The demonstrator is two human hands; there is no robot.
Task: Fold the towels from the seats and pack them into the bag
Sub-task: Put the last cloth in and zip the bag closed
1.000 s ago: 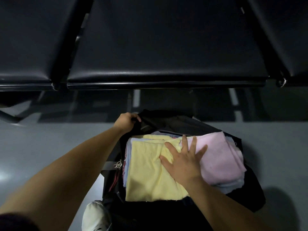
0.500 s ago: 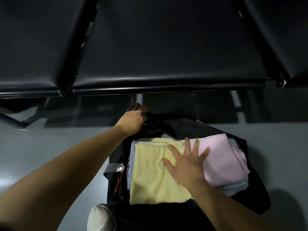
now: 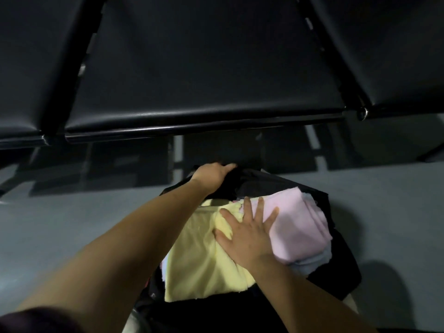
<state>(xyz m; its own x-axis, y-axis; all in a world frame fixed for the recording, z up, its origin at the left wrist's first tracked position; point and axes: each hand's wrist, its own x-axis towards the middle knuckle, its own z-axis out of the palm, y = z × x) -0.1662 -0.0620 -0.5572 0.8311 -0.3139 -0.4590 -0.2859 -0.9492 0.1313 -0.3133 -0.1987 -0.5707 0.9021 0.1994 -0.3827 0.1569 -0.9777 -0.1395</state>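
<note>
bag (image 3: 341, 275): black, on the grey floor (image 3: 72, 224) in front of the seats (image 3: 204, 68); its fabric shows around the towel stack on the far, right and near sides
yellow towel (image 3: 197, 258): folded, on top of the stack at its left side; near edge overhangs the dark bag interior
pink towel (image 3: 300, 224): folded, on top of the stack at its right side, touching the yellow towel
pale blue towel (image 3: 310, 264): folded, directly beneath the pink towel; only its edges show
left hand (image 3: 211, 175): reaches across to the far rim of the bag; fingers curl over the black fabric and hold it, apparently pulling the opening wide; fingertips are blurred
right hand (image 3: 247, 234): flat, fingers spread wide, gripping nothing; palm presses down where the yellow towel meets the pink towel
seats: 3 black pads, each only partly in view
step in hand: packing; the stack is pressed into the bag mouth
done: judged from the layout, at least 3 towels are folded, and every towel in view is at the bag
left to do: the stack sits proud of the opening, so it probably needs pushing fully in; whether towels remain on unseen seat parts cannot be told
risk: uneven pressure may slide the stack or open its loose edges
</note>
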